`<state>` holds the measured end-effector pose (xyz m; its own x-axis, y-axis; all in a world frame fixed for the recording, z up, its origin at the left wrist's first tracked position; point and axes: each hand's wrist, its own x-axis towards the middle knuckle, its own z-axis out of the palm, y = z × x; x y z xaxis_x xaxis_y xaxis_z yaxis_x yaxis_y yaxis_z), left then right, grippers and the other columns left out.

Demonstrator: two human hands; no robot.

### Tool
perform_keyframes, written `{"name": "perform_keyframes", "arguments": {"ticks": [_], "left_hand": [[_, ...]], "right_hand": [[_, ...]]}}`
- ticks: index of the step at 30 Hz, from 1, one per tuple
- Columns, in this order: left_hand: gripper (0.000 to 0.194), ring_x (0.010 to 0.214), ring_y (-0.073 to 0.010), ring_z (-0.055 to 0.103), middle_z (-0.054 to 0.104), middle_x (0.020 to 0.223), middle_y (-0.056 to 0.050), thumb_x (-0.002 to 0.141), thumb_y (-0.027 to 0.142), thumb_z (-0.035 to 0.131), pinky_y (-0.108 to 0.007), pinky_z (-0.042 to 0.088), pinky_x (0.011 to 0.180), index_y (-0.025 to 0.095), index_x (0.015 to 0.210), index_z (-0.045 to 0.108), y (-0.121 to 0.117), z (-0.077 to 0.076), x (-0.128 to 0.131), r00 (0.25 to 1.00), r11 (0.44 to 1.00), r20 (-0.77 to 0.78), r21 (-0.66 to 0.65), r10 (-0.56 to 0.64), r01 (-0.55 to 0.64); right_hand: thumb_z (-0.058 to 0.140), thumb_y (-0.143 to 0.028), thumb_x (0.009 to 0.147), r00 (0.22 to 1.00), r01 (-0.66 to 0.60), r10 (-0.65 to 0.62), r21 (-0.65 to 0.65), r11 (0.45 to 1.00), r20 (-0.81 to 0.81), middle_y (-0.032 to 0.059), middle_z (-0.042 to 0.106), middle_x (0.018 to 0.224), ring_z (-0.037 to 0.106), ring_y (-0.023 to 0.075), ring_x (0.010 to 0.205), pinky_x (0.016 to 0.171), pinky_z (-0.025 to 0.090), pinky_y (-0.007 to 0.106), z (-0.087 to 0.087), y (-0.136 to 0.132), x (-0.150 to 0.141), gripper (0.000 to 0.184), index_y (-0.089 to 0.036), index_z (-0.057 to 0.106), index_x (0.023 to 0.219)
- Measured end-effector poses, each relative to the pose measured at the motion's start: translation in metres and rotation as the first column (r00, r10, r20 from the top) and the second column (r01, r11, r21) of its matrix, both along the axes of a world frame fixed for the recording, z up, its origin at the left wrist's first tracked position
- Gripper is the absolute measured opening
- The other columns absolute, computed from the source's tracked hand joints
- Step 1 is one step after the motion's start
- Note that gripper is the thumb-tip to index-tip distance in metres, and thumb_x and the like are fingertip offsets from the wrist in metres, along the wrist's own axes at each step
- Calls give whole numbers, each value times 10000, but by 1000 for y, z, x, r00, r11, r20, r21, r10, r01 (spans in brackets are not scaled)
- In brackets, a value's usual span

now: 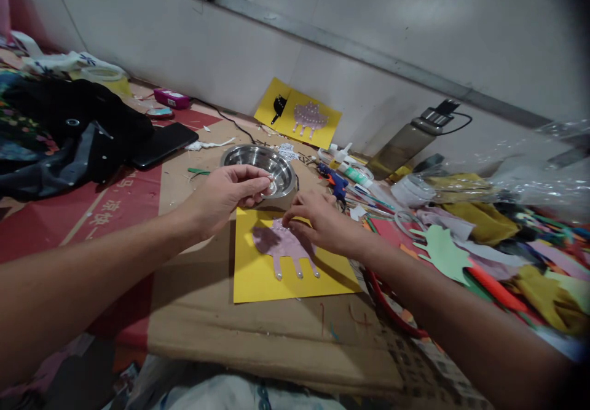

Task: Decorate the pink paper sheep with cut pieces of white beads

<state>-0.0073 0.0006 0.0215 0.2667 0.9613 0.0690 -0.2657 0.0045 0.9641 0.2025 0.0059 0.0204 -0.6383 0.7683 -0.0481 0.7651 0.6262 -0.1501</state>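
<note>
Beneath the right hand (320, 218) lies the yellow card (288, 270).

From the wearer's head, the camera is looking forward and down along both forearms (115, 268), facing the wall (258, 35) beyond the cardboard (193, 299). The left hand (242, 185) and right hand (318, 216) are appearing close, around mid-frame; the wall's rail (350, 44) is slanting down rightward.

a craft workspace, shown by the glue gun (340, 187), coloured scraps (445, 255) and cardboard (193, 293).
</note>
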Motion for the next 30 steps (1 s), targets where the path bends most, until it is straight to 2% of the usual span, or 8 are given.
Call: {"name": "perform_keyframes", "arguments": {"ticks": [3, 7, 10, 16, 19, 22, 25, 30], "left_hand": [[110, 585, -71, 469, 602, 693, -3, 704, 223, 700, -225, 338, 549, 136, 750, 650, 0, 0, 0, 1000, 1000, 12, -4, -5, 5], [111, 583, -71, 464, 598, 690, -1, 716, 224, 697, -225, 333, 550, 135, 755, 645, 0, 0, 0, 1000, 1000, 20, -4, -12, 12], [131, 580, -70, 466, 600, 690, -2, 700, 236, 711, -226, 335, 548, 138, 757, 646, 0, 0, 0, 1000, 1000, 25, -8, -9, 9], [147, 581, -67, 467, 602, 690, -3, 691, 243, 716, -221, 339, 549, 136, 768, 652, 1, -1, -1, 1000, 1000, 28, -3, -8, 8], [141, 579, -70, 462, 601, 692, -7, 699, 235, 712, -222, 335, 546, 131, 774, 652, 1, -1, -1, 999, 1000, 32, -5, -10, 10], [125, 571, -71, 454, 593, 681, -6, 697, 224, 711, -222, 330, 541, 129, 749, 647, 0, 0, 0, 999, 1000, 37, -17, -7, 8], [116, 570, -69, 448, 583, 677, 1, 696, 215, 711, -220, 322, 539, 130, 742, 648, 0, 0, 0, 999, 1000, 41, -24, -11, 11], [112, 574, -68, 451, 588, 681, 1, 692, 200, 712, -220, 317, 542, 129, 759, 656, 0, -1, 1, 999, 999, 43, -45, 4, -2]], "right_hand": [[483, -233, 905, 997, -70, 68, 82, 994, 28, 87, 549, 957, 447, 240, 927, 783, 313, 396, 1, -7, 0, 218, -236, 698, 940], [426, -213, 920, 992, -117, 110, 121, 986, 67, 102, 550, 985, 439, 237, 929, 754, 307, 377, 2, -13, 1, 260, -193, 679, 864], [422, -231, 925, 992, -110, 98, 158, 981, 83, 101, 559, 978, 433, 238, 920, 749, 290, 382, 2, -14, 3, 265, -194, 676, 860], [447, -267, 928, 995, -96, 99, 198, 975, -4, 89, 576, 989, 450, 226, 918, 748, 298, 361, -2, -15, 12, 246, -233, 674, 1017], [490, -267, 914, 997, -68, 75, 219, 973, -25, 83, 595, 963, 468, 228, 921, 768, 301, 374, -3, -14, 10, 212, -232, 685, 989], [537, -239, 890, 999, -25, 34, 211, 977, -40, 83, 606, 936, 496, 224, 923, 795, 318, 383, -3, -12, 2, 163, -199, 692, 926], [559, -203, 874, 999, -41, 46, 174, 984, -26, 77, 611, 928, 528, 205, 910, 809, 343, 376, -4, -8, -6, 130, -177, 685, 883], [531, -173, 870, 993, -112, 117, 151, 982, -24, 59, 614, 852, 535, 154, 775, 699, 398, 293, -9, 0, -10, 142, -159, 666, 829]]}}
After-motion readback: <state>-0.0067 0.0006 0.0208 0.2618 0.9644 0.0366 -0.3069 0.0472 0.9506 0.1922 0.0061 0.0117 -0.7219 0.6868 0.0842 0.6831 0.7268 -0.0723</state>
